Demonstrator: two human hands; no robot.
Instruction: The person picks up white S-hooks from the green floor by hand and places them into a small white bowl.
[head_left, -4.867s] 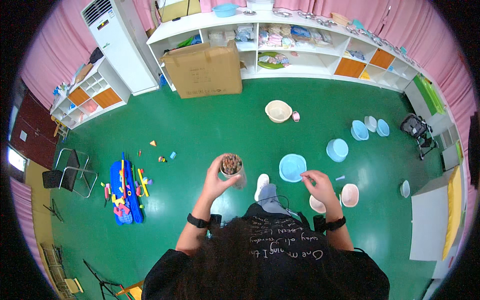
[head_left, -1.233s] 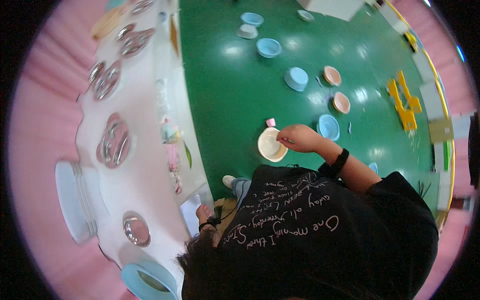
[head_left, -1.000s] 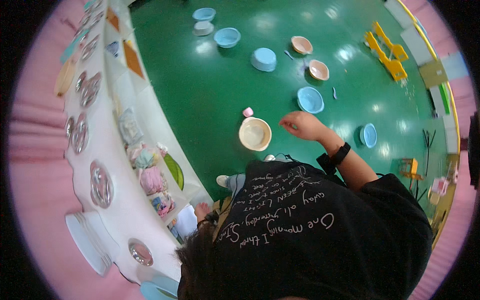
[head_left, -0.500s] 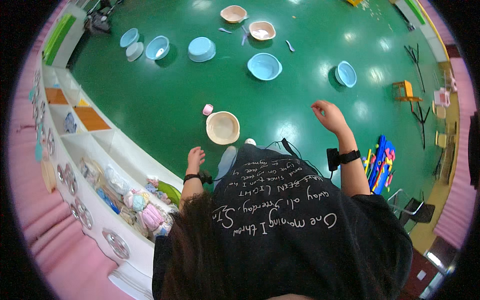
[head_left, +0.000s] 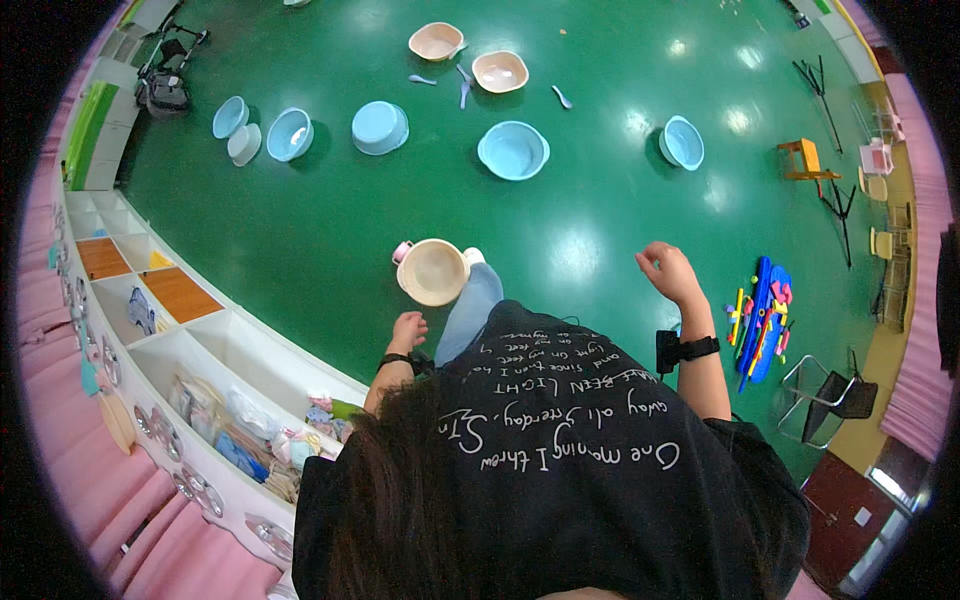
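Observation:
My left hand (head_left: 407,330) hangs free beside my leg, its fingers loosely bent and apart, with nothing in them. Closest to it is a cream basin (head_left: 433,271) on the floor, separated from the hand by a gap. A small pink cup (head_left: 402,251) touches or overlaps the basin's left rim; I cannot tell which. My white shoe (head_left: 474,257) is right beside the basin. Out to the right, my right hand (head_left: 668,272) is held above the floor, fingers loosely curled and thumb apart, holding nothing.
Blue basins (head_left: 514,150), one of them upside down (head_left: 380,128), and peach basins (head_left: 500,72) are spread ahead, with purple spoons (head_left: 562,97) among them. White shelving (head_left: 230,345) with cloths runs along the left. Right are colourful toys (head_left: 762,320), a black chair (head_left: 838,400) and a wooden stool (head_left: 802,160).
I have stepped forward, and my foot now stands beside the cream basin. Both hands have swung slightly and stay empty. The basins ahead have shifted in view with my head.

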